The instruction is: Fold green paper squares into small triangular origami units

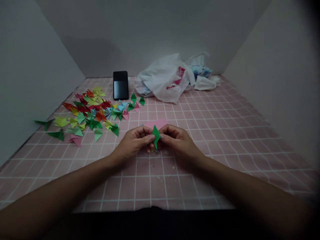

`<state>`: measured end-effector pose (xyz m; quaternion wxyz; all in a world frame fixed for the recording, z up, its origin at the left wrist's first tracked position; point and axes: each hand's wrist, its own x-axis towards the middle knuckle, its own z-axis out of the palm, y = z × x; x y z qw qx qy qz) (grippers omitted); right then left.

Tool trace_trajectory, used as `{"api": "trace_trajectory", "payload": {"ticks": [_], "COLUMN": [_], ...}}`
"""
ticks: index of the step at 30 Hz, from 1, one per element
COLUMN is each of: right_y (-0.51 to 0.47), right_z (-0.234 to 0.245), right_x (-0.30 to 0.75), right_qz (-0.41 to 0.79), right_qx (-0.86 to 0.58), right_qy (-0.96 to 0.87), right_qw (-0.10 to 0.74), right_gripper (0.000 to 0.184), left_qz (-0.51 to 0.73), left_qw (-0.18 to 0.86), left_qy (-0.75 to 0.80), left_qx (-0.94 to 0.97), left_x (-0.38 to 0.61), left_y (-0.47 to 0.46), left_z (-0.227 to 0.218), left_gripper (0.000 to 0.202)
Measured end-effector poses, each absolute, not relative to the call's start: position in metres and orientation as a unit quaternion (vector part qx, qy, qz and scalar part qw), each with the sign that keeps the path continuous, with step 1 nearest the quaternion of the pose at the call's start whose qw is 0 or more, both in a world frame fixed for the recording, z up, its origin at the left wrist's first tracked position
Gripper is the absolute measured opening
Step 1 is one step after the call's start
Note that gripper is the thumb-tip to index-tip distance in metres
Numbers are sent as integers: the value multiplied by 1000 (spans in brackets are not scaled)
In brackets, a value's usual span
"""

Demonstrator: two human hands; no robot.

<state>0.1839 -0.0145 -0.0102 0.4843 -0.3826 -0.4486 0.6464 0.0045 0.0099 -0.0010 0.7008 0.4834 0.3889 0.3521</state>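
Observation:
A small piece of folded green paper (156,136), shaped like a narrow diamond, stands upright between my two hands. My left hand (136,140) pinches its left edge between thumb and fingers. On the other edge, the thumb and fingers of my right hand (178,140) are closed as well. Just behind the hands lies pink paper (161,122), partly covered by them. Tiny scraps are scattered on the cloth below my fingers.
Many-coloured folded paper pieces (100,115) are heaped at the left. Behind them a black phone (120,86) leans upright. White plastic bags (165,76) sit against the back wall. A pink checked cloth (225,133) covers the table, with walls on three sides.

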Motion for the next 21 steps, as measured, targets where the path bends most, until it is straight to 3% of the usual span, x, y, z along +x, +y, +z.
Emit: {"api": "trace_trajectory", "payload": {"ticks": [7, 13, 21], "right_y": [-16, -22, -26], "right_z": [-12, -12, -7], "right_x": [181, 178, 177], "right_qz": [657, 640, 489], "right_qx": [-381, -407, -460], "right_qy": [-467, -487, -597], "right_qw": [453, 434, 439], "right_gripper": [38, 28, 25], "left_qz": [417, 407, 428], "left_qw": [682, 675, 669], "left_qy": [409, 398, 367], "left_qx": [440, 469, 484], "left_x": [4, 6, 7], "left_y": [11, 3, 5], "left_z": [-2, 0, -2], "left_gripper": [29, 29, 29]}}
